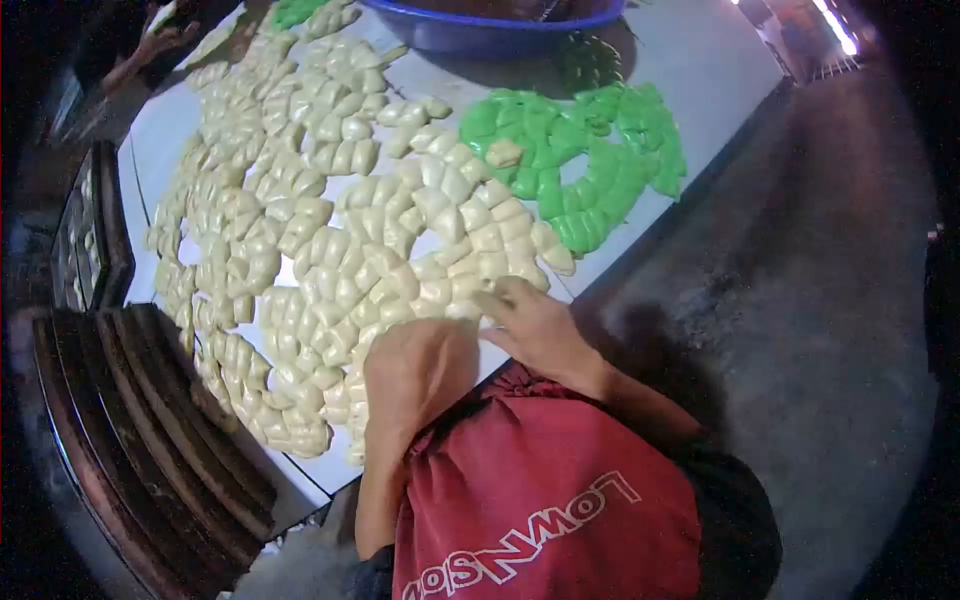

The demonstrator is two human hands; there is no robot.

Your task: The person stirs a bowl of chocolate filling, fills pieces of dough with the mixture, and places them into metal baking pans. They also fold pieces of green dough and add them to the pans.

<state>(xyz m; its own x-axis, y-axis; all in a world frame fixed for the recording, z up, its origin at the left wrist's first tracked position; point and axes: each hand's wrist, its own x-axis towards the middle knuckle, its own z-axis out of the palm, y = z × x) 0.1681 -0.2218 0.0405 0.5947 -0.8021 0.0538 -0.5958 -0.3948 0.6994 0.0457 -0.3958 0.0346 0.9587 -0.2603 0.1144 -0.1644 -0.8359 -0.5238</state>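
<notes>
Many pale, glossy dough pieces (330, 260) lie in joined rows across the white table. My left hand (422, 365) is at the table's near edge, back up and curled down beside the pale pieces; its fingertips are hidden. Close to its right, my right hand (530, 322) has bent fingers with a gap between them and the thumb. Its fingertips touch the edge of the nearest pale pieces, and nothing is visible inside the hand. Bright green dough pieces (590, 190) lie farther back on the right, with one pale lump (504, 153) on them.
A blue basin (480, 35) stands at the back of the table. Dark stacked trays (150, 430) are at the near left, with another dark tray (85, 235) behind. Another person's hand (155, 45) shows at the far left. Grey floor (800, 330) lies right of the table.
</notes>
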